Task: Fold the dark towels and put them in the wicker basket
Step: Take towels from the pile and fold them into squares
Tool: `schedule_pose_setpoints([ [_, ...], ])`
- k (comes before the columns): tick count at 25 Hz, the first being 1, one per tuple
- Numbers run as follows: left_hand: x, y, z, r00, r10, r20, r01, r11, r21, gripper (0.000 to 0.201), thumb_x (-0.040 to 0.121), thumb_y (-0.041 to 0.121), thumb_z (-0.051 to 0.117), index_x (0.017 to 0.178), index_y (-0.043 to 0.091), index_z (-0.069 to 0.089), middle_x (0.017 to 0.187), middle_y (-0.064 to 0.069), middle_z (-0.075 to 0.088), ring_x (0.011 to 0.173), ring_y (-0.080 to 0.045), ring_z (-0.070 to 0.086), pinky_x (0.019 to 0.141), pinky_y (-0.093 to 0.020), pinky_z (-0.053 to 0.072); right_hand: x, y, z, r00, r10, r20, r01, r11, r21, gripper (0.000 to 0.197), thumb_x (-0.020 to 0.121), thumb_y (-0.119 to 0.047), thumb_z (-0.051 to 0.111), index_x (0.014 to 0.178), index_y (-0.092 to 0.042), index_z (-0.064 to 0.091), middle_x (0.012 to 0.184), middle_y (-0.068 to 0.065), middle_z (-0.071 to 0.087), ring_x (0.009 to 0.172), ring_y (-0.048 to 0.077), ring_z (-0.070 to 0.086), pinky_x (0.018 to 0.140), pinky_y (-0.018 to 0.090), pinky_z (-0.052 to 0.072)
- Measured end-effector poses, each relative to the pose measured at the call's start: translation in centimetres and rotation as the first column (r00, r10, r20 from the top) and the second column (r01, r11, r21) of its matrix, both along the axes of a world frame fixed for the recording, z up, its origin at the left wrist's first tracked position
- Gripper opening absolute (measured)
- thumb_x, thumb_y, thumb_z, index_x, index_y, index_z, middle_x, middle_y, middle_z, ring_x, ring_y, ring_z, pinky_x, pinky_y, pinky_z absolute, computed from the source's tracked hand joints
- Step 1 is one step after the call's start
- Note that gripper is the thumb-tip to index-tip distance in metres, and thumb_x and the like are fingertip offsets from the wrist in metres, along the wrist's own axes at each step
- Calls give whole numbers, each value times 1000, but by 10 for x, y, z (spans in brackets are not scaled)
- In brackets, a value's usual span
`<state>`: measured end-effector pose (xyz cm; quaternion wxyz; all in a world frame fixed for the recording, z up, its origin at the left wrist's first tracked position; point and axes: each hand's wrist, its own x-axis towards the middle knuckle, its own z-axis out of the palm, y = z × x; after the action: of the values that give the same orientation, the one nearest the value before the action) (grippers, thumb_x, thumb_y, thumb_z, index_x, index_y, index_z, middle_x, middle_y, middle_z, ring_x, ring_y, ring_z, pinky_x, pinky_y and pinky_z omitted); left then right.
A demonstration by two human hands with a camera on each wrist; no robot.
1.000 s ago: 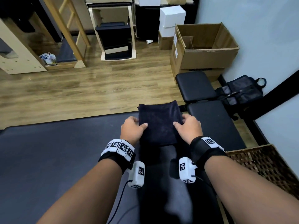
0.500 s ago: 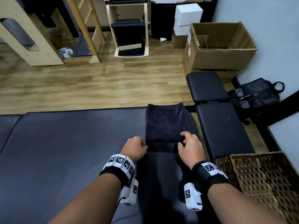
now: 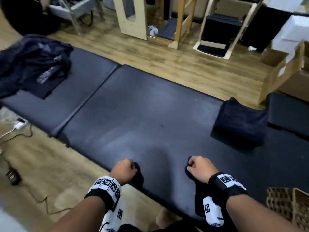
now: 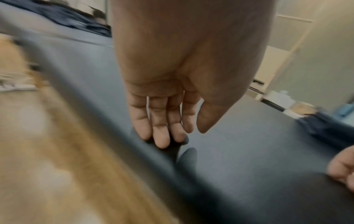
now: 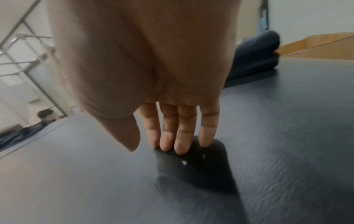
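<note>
A folded dark towel lies on the right part of the black padded mat, apart from both hands; it also shows as the folded towel in the right wrist view. A heap of unfolded dark towels sits at the mat's far left. The wicker basket stands at the lower right. My left hand and right hand hover near the mat's front edge, holding nothing. In the wrist views the left hand's fingers and the right hand's fingers hang loosely over their own shadows.
A black bench pad adjoins the mat on the right, with a cardboard box behind it. Wooden furniture stands across the wood floor. Cables lie on the floor at the left.
Both hands have let go of the folded towel and drawn back to the mat's front edge. The head view has swung left, bringing the heap of towels into sight.
</note>
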<state>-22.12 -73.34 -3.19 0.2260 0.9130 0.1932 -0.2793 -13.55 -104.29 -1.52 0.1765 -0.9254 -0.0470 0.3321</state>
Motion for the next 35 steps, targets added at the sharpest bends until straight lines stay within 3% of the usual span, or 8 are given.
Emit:
schedule_pose_setpoints([
  [4, -119, 81, -16, 979, 204, -28, -204, 979, -10, 12, 87, 30, 58, 77, 24, 53, 91, -4, 70, 95, -27, 65, 72, -28, 44, -45, 74, -1, 979, 205, 8, -205, 977, -66, 18, 85, -37, 62, 89, -19, 62, 94, 0, 71, 98, 26, 65, 80, 30, 48],
  [10, -303, 156, -46, 847, 513, -143, -522, 852, -33, 10, 89, 29, 62, 83, 22, 60, 89, -2, 67, 92, -22, 65, 73, -25, 45, -113, 177, -3, 937, 342, -72, -348, 932, -97, 25, 86, -45, 69, 88, -21, 60, 82, -8, 65, 86, 19, 62, 71, 29, 43],
  [16, -405, 200, -62, 648, 729, -220, -759, 642, -107, 35, 86, 19, 60, 54, 14, 46, 55, -2, 52, 57, -21, 55, 54, -23, 40, -126, 267, -12, 778, 597, -198, -620, 780, -85, 15, 89, -45, 70, 94, -33, 64, 94, -13, 65, 95, 9, 62, 81, 23, 44],
  [20, -423, 237, -63, 551, 791, -264, -833, 538, -127, 30, 84, 20, 62, 58, 12, 52, 59, -5, 57, 55, -20, 57, 55, -30, 51, -108, 357, -25, 702, 669, -244, -687, 727, 15, 13, 90, -38, 72, 99, -31, 65, 99, -11, 67, 82, 2, 61, 78, 21, 46],
  [22, -423, 259, -59, 514, 812, -277, -858, 495, -139, 24, 84, 21, 62, 64, 10, 56, 64, -8, 60, 56, -21, 60, 57, -35, 56, -95, 409, -38, 677, 702, -224, -709, 703, 59, 20, 91, -35, 72, 108, -27, 67, 107, -9, 68, 95, 7, 63, 87, 24, 47],
  [27, -408, 329, -18, 404, 883, -240, -915, 393, -94, 20, 84, 24, 63, 70, 12, 54, 68, -8, 62, 54, -19, 58, 46, -23, 43, -68, 527, -67, 565, 800, -201, -811, 584, 45, 35, 86, -38, 75, 115, -20, 68, 109, -4, 69, 105, 13, 64, 92, 25, 48],
  [30, -403, 369, 1, 347, 925, -157, -938, 339, -73, 18, 83, 24, 64, 70, 15, 57, 71, -5, 66, 55, -16, 60, 53, -26, 47, -65, 573, -75, 533, 827, -179, -839, 544, 14, 32, 87, -39, 73, 114, -21, 69, 113, -2, 72, 107, 17, 65, 92, 26, 49],
  [35, -393, 426, 0, 231, 935, -268, -971, 203, -128, 17, 88, 22, 60, 87, 6, 64, 77, -7, 67, 51, -18, 59, 44, -21, 38, -53, 625, -82, 508, 832, -223, -856, 517, -21, 32, 89, -39, 71, 115, -21, 67, 117, -1, 72, 109, 17, 65, 93, 26, 48],
])
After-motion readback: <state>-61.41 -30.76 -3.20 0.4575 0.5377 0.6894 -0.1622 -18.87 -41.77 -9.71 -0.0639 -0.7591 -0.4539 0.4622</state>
